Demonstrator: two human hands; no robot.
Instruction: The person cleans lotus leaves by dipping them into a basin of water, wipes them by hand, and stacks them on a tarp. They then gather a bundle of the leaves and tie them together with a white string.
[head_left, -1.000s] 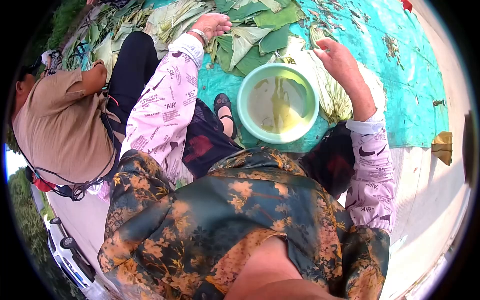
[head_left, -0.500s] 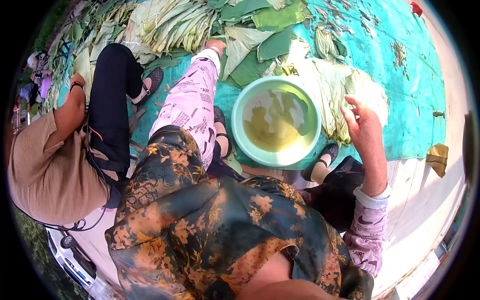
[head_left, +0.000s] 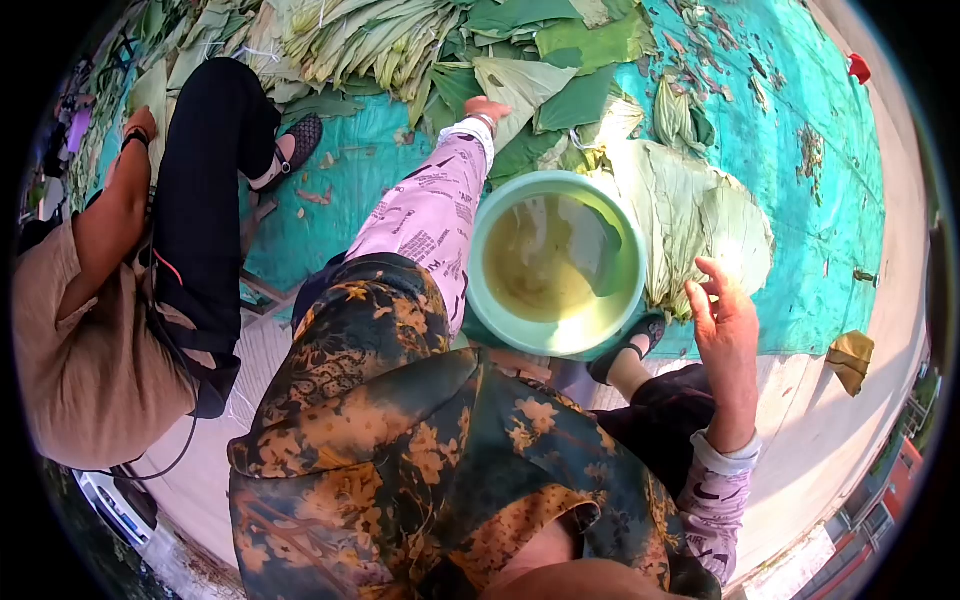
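My left hand (head_left: 487,109) is at a pale green leaf (head_left: 522,88) in the pile at the top, its fingers closed at the leaf's edge. A light green basin (head_left: 635,265) of cloudy yellowish water stands in front of me. My right hand (head_left: 722,305) hangs in the air right of the basin, fingers apart and bent, with nothing in it. Just beyond that hand, a fan-shaped stack of pale flattened leaves (head_left: 690,210) lies beside the basin on the turquoise sheet.
At the left sits a co-worker (head_left: 100,350) in a tan top, one hand near the leaves. A bundle of folded leaves (head_left: 360,45) lies at the top. Leaf scraps dot the turquoise sheet (head_left: 840,130). A brown paper piece (head_left: 850,361) lies at its right edge.
The view has shifted. My left hand has moved right along the pale leaf's lower edge. My right hand is a little lower, its fingers still apart.
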